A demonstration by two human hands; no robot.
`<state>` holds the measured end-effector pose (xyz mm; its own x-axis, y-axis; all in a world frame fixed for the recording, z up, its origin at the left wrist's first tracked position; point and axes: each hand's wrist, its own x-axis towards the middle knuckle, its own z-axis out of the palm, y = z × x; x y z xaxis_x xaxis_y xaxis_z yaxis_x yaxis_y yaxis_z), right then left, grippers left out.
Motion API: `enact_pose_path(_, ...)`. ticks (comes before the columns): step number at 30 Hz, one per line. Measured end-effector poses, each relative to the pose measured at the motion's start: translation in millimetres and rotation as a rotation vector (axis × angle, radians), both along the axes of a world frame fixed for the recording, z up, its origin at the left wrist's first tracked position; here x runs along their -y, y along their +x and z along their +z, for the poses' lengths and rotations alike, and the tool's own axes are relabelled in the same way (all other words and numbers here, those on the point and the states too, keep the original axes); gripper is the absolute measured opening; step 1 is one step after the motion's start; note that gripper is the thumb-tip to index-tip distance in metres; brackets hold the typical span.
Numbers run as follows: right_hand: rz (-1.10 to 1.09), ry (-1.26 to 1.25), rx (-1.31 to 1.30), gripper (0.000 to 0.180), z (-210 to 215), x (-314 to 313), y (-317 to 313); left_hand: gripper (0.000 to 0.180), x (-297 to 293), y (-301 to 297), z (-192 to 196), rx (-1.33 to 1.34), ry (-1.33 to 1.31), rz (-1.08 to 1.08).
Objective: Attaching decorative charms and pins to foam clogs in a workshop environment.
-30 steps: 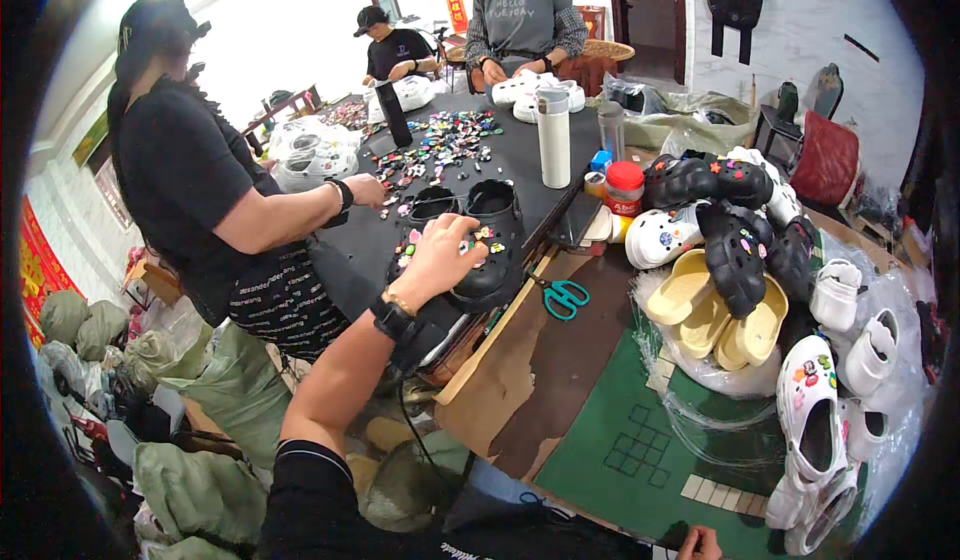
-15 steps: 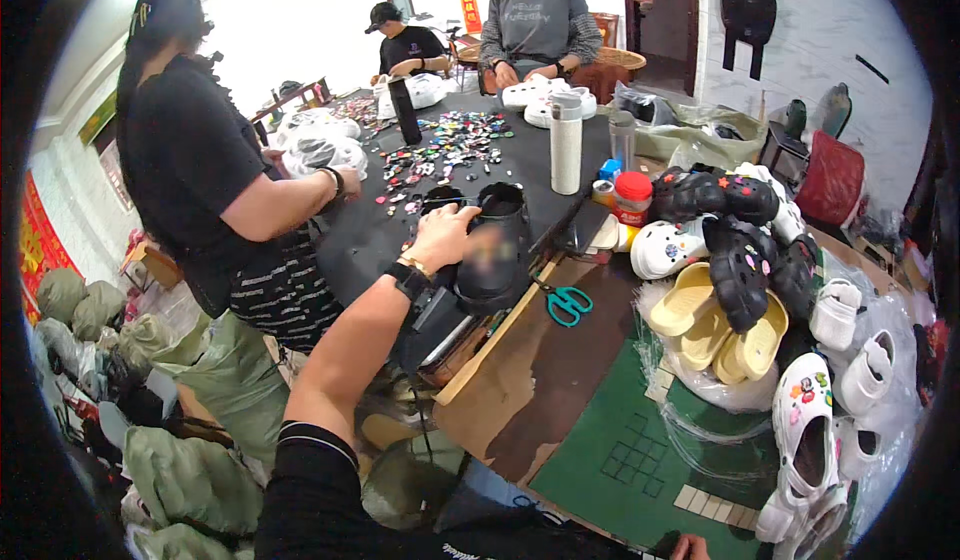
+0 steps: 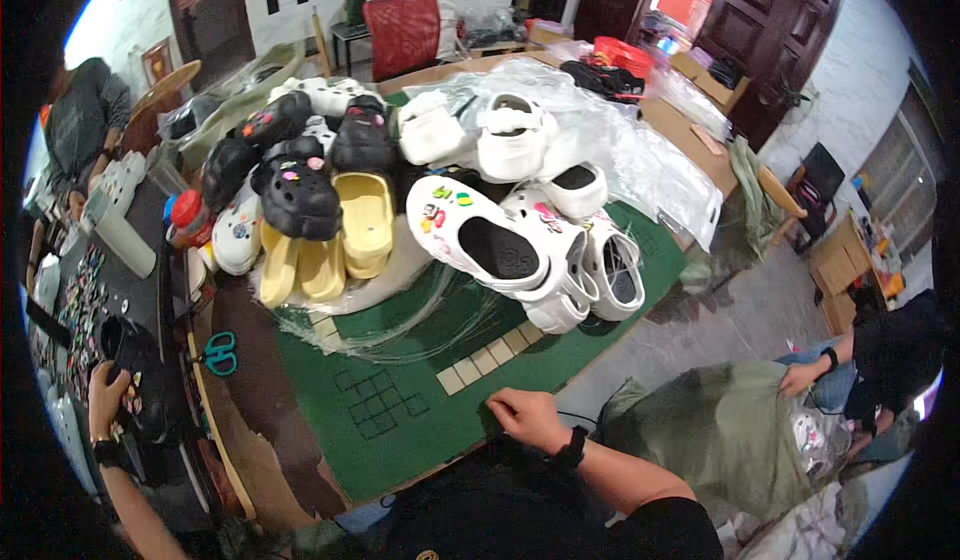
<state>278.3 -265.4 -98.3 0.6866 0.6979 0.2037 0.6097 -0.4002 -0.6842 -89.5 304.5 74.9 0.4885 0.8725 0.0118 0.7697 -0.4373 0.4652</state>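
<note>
At the left edge, my left hand (image 3: 105, 395) is closed on the side of a black clog (image 3: 150, 400) with small charms on its top. The clog lies on the dark table (image 3: 120, 285) beside scattered colourful shoe charms (image 3: 82, 295). My right hand (image 3: 527, 418) rests loosely curled on the near edge of the green mat (image 3: 400, 465), with nothing visible in it. Ahead of it lie white clogs (image 3: 480, 235) decorated with charms, jumbled together. Farther left are yellow clogs (image 3: 365, 222) and a heap of black clogs (image 3: 300, 190).
Teal-handled scissors (image 3: 220, 354) lie between the dark table and the mat. A white bottle (image 3: 122, 240) and a red-lidded jar (image 3: 188, 218) stand at the left. Clear plastic wrap (image 3: 640, 150) spreads at the far right. Another person's hand (image 3: 800, 376) holds a green sack (image 3: 700, 440).
My view has swung to the right, bringing the clog pile to the middle and my right hand fully into sight. My left hand is still at the black clog.
</note>
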Motion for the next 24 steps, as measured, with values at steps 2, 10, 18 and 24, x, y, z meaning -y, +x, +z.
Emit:
enact_pose_path(2, 0.016, 0.032, -0.005, 0.012, 2.1, 3.3, 0.0, 0.043, -60.8, -56.6, -31.2, 0.001, 0.380, -0.039)
enact_pose_path(10, 0.024, 0.057, -0.050, 0.011, -0.9, -2.5, -3.5, 0.060, 6.3, -31.3, 6.1, -0.223, 0.348, 0.029)
enact_pose_path(18, -0.005, 0.122, -0.168, 0.008, 9.7, 7.5, -0.6, 0.044, 95.1, 33.5, 43.1, -0.161, 0.466, -0.255)
enact_pose_path(24, 0.075, 0.114, -0.186, 0.007, 23.1, -11.4, -0.9, 0.035, 188.6, 97.3, 64.3, -0.360, 0.443, -0.797)
